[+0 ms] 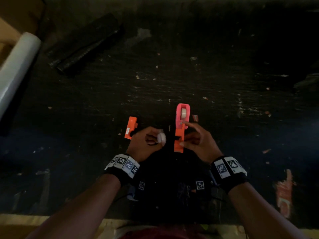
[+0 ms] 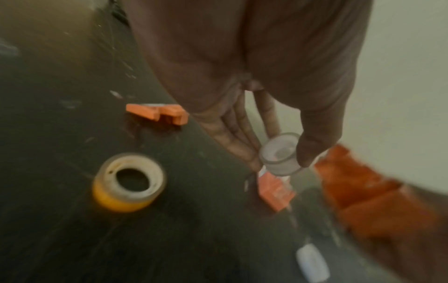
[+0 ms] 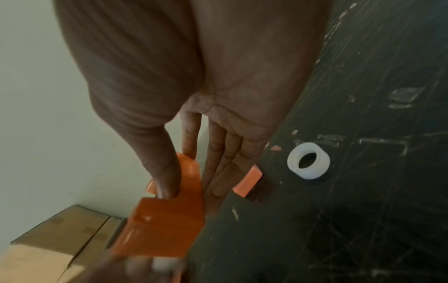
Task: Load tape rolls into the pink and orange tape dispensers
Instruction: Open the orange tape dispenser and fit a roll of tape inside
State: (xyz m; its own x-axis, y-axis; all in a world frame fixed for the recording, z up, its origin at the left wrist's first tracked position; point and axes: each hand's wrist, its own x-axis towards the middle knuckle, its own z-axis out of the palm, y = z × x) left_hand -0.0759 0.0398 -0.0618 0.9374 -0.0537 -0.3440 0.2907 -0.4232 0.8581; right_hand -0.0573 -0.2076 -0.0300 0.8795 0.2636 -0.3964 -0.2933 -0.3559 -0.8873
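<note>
My left hand pinches a small clear tape roll between thumb and fingers; in the left wrist view the left hand holds that roll above the table. My right hand grips the orange dispenser, thumb on one side and fingers on the other, as the right hand and orange dispenser show close up. Just beyond stands the pink dispenser with a tape roll in it. The clear roll and the orange dispenser are a short gap apart.
A separate orange part lies left of my hands. A yellow tape roll and a white roll sit on the black table. A black roll and a white roll lie far left; cardboard boxes stand beyond the edge.
</note>
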